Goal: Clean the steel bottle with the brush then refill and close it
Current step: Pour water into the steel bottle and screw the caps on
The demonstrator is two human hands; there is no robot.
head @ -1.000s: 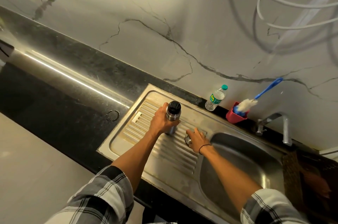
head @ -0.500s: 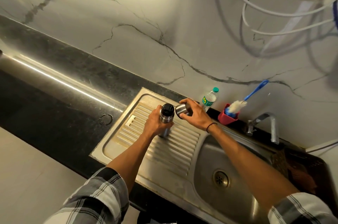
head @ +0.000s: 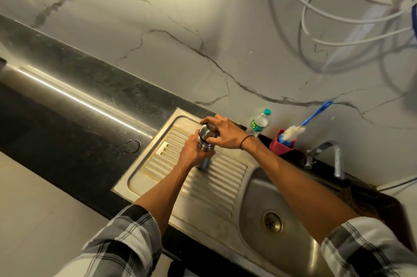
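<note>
The right hand is curled over the steel cap, setting it on the bottle. The left hand wraps the bottle's body, standing on the drain board. The brush sits unused in its red cup at 3 o'clock — so this looks like closing, the last step.

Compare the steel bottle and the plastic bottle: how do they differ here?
The steel bottle is opaque metal; the plastic bottle is clear with a green label. Both hands grip the steel bottle; nothing touches the plastic one. The steel bottle stands on the ribbed drainboard, the plastic one behind it by the wall. Both stand roughly upright.
</note>
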